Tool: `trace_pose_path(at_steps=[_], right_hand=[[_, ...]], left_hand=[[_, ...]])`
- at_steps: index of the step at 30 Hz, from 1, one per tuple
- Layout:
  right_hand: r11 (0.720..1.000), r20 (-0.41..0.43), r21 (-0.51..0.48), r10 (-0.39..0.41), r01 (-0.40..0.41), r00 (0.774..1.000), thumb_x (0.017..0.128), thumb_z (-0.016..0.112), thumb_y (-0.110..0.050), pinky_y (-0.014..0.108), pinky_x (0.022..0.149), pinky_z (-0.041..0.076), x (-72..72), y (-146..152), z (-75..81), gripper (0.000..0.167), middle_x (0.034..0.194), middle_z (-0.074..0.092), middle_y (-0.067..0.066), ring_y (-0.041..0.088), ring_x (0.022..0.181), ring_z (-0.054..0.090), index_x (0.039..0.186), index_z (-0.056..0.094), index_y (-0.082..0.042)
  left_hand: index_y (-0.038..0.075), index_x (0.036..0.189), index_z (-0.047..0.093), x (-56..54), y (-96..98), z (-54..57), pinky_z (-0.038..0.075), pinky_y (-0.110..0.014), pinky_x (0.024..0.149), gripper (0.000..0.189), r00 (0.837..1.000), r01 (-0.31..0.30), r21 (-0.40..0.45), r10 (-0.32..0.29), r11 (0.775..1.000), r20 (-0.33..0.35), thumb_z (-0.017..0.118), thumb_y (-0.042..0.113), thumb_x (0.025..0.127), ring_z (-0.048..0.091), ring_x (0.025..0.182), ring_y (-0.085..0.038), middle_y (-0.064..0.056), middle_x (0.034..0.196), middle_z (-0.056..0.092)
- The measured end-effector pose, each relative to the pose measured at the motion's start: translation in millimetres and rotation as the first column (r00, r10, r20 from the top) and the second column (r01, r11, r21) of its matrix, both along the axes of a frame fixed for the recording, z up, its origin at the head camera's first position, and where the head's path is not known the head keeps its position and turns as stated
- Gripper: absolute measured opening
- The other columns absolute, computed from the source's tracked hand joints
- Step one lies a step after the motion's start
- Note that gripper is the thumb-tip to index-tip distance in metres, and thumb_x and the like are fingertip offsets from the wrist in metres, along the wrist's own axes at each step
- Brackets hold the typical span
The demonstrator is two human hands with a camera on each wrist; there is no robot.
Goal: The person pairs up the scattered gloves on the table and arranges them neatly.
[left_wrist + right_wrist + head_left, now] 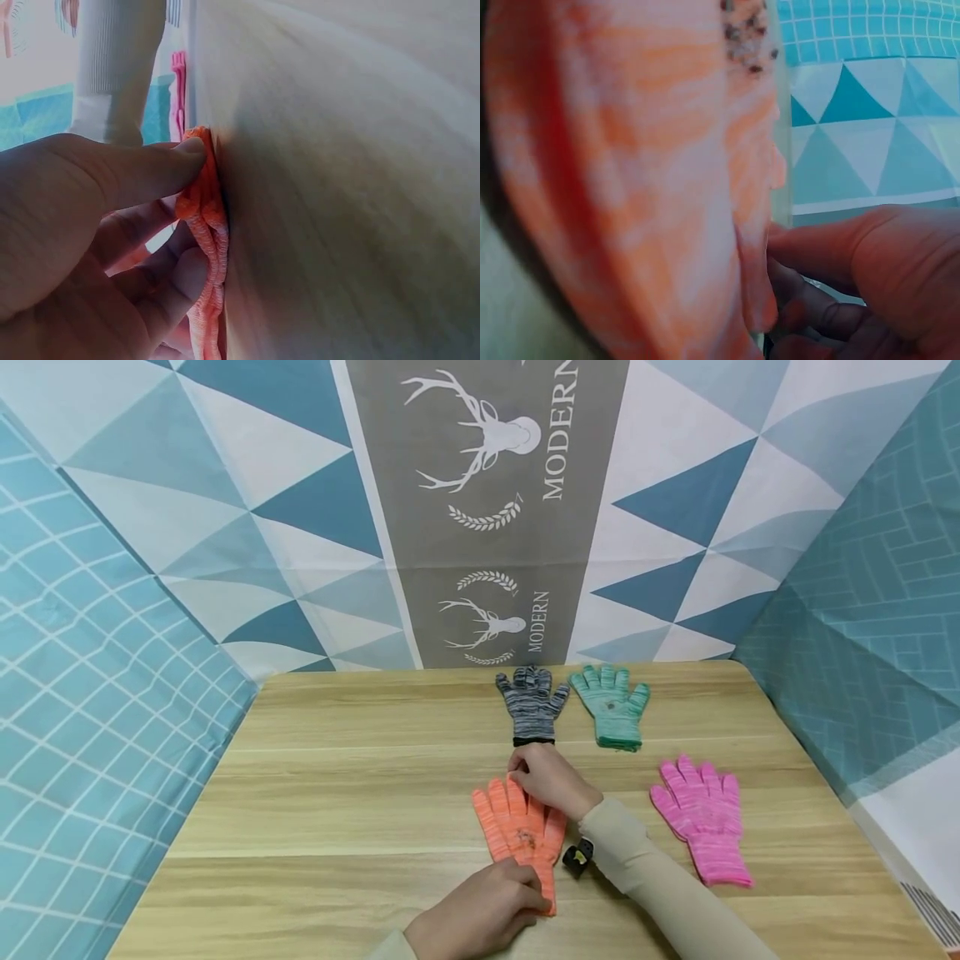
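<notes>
An orange knit glove (517, 827) with a dark speckled patch lies flat on the wooden table, fingers pointing away from me. My left hand (483, 906) pinches its cuff; in the left wrist view the thumb (169, 165) presses on the orange edge, with the other fingers curled beside it. At the glove's far end my right hand (551, 777) pinches one glove fingertip between thumb and fingers. The right wrist view has the orange fabric (652, 187) very close, with the right thumb (817, 251) at the tip of a glove finger.
Beyond the right hand lie a grey-black glove (532, 703) and a green glove (615, 706). A pink glove (705, 822) is to the right of the right forearm. Under that wrist shows a small black object (577, 857). Patterned cloth (495, 527) borders the wooden table (315, 793).
</notes>
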State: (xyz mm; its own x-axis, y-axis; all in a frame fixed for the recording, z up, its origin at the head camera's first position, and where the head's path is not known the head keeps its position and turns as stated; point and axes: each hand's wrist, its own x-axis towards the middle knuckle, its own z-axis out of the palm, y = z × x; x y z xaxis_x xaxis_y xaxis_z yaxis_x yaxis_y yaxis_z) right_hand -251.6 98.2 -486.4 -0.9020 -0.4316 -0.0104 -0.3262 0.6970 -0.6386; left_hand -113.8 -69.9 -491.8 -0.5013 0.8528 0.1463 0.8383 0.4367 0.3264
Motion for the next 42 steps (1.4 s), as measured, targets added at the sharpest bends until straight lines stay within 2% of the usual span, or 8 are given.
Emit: trace_pose_path(at_steps=[4,9,14,19,22,28,35,42], right_hand=[[0.999,0.015,-0.036,-0.031,0.032,0.999,0.1,0.067,-0.012,0.029,0.064,0.051,2.9,8,2.1,0.011,0.09,0.07,0.0,0.009,0.066,0.058,0.107,0.075,-0.008],[0.995,0.024,-0.066,-0.076,0.077,0.997,0.101,0.066,-0.015,0.03,0.064,0.05,17.1,24,8.6,0.011,0.089,0.068,-0.002,0.01,0.067,0.057,0.107,0.074,-0.009],[0.998,-0.014,-0.02,-0.058,0.058,0.998,0.099,0.068,-0.013,0.028,0.068,0.052,41.0,35,10.1,0.008,0.091,0.069,-0.003,0.006,0.075,0.059,0.101,0.076,-0.012],[0.997,-0.045,0.008,0.075,-0.075,0.996,0.097,0.07,-0.009,0.025,0.067,0.051,64.6,38,9.8,0.007,0.089,0.067,-0.003,0.005,0.077,0.057,0.099,0.076,-0.009],[0.992,-0.033,0.014,0.127,-0.127,0.991,0.097,0.07,-0.012,0.024,0.065,0.05,77.5,38,10.5,0.007,0.088,0.064,-0.004,0.002,0.075,0.054,0.1,0.076,-0.008],[0.985,-0.037,0.055,0.165,-0.163,0.986,0.096,0.072,-0.014,0.024,0.068,0.051,98.8,38,12.5,0.012,0.096,0.063,-0.003,0.003,0.079,0.055,0.106,0.076,-0.007],[0.977,-0.092,0.149,0.166,-0.152,0.982,0.089,0.08,-0.023,0.021,0.065,0.045,108.9,36,4.8,0.03,0.096,0.059,-0.002,0.003,0.075,0.046,0.113,0.076,-0.006],[0.971,-0.18,0.207,0.155,-0.117,0.971,0.086,0.084,-0.027,0.029,0.079,0.052,117.6,32,5.0,0.033,0.108,0.056,-0.003,0.012,0.096,0.05,0.113,0.074,-0.012]], left_hand=[[0.023,0.109,0.08,1.0,-1.2,3.8,0.043,-0.006,0.079,0.014,0.996,-0.04,-0.001,0.04,0.999,0.08,0.072,0.022,0.097,0.058,0.089,0.009,0.016,0.098,0.068],[0.016,0.114,0.077,0.7,-7.2,15.2,0.05,-0.012,0.081,0.018,0.965,-0.156,0.015,0.149,0.988,0.214,0.068,0.023,0.101,0.062,0.094,0.006,0.012,0.104,0.071],[0.01,0.117,0.076,-5.7,-12.0,21.6,0.056,-0.026,0.087,0.023,0.923,-0.357,0.0,0.353,0.934,0.152,0.07,0.021,0.098,0.065,0.101,-0.009,0.002,0.11,0.072],[0.005,0.116,0.073,-10.7,-10.1,21.1,0.057,-0.04,0.088,0.029,0.874,-0.481,-0.053,0.484,0.875,0.056,0.072,0.025,0.096,0.065,0.104,-0.023,-0.009,0.118,0.069],[0.003,0.121,0.071,-9.7,-7.5,19.4,0.057,-0.046,0.087,0.038,0.869,-0.49,-0.093,0.495,0.866,0.03,0.073,0.031,0.095,0.065,0.111,-0.028,-0.013,0.125,0.067],[0.005,0.144,0.058,-3.9,-4.5,18.2,0.052,-0.054,0.093,0.07,0.865,-0.475,-0.227,0.498,0.85,0.058,0.07,0.053,0.093,0.056,0.131,-0.031,-0.012,0.145,0.057],[0.011,0.143,0.06,-2.4,-3.5,13.7,0.052,-0.055,0.092,0.07,0.869,-0.47,-0.29,0.494,0.834,0.014,0.07,0.057,0.091,0.053,0.133,-0.03,-0.01,0.147,0.055],[0.013,0.14,0.063,-2.6,-3.0,14.1,0.051,-0.052,0.09,0.07,0.868,-0.483,-0.305,0.494,0.821,-0.045,0.072,0.06,0.088,0.055,0.13,-0.028,-0.008,0.146,0.057]])
